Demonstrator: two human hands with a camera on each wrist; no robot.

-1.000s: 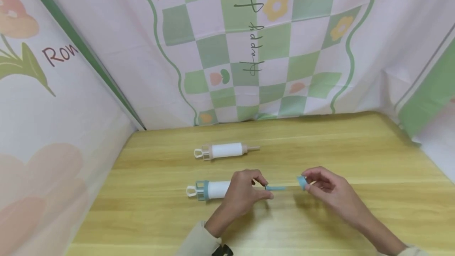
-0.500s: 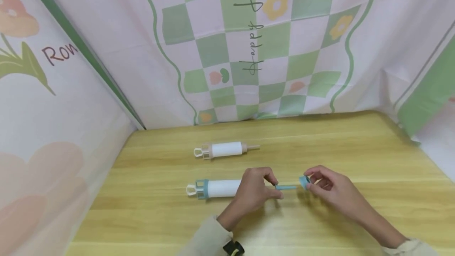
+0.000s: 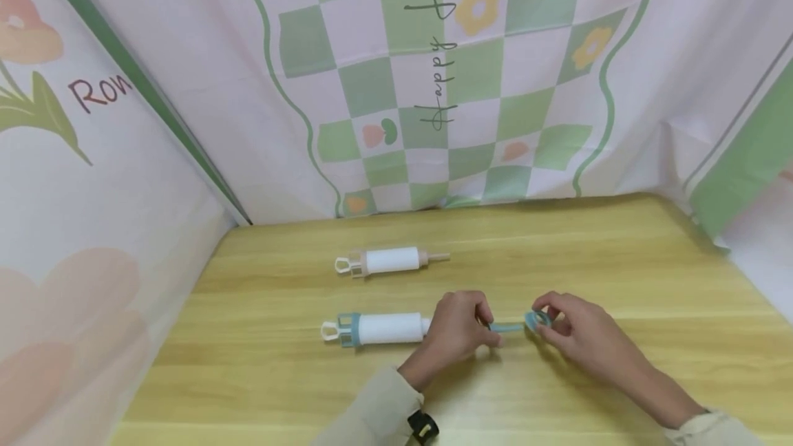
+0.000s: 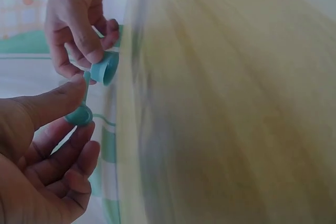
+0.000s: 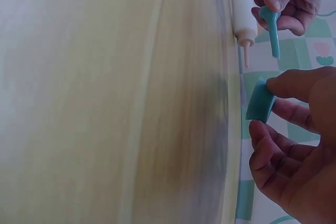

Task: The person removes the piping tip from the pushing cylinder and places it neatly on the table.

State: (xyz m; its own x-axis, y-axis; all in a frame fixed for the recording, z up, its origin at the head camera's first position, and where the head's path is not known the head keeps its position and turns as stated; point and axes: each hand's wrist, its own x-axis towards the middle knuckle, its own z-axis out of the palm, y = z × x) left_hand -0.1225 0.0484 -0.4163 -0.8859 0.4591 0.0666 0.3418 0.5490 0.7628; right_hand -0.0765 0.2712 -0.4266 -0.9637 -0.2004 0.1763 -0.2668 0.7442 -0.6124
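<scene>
My left hand (image 3: 461, 325) pinches a teal nozzle (image 3: 508, 327) by its wide, round end, and the thin spout points right. My right hand (image 3: 588, 336) holds a short teal ring cap (image 3: 536, 322) between thumb and fingertips, tilted so that its opening shows. In the head view the spout's tip is right at the ring's left side. The right wrist view shows the ring cap (image 5: 260, 100) just below the nozzle (image 5: 273, 32). Left of my left hand lies a white syringe-shaped tube (image 3: 390, 328) with a teal collar and a white loop handle; the hand overlaps its right end.
Farther back on the wooden table (image 3: 557, 246) lies a smaller syringe-shaped tube (image 3: 392, 260) with a pale pink collar and a thin pink spout. A printed cloth (image 3: 427, 109) hangs behind the table's far edge, and another cloth (image 3: 93, 177) stands at the left.
My left hand has moved right with the nozzle, bringing the spout close to the ring cap and baring more of the white tube. The right hand has turned the ring cap and shifted slightly right.
</scene>
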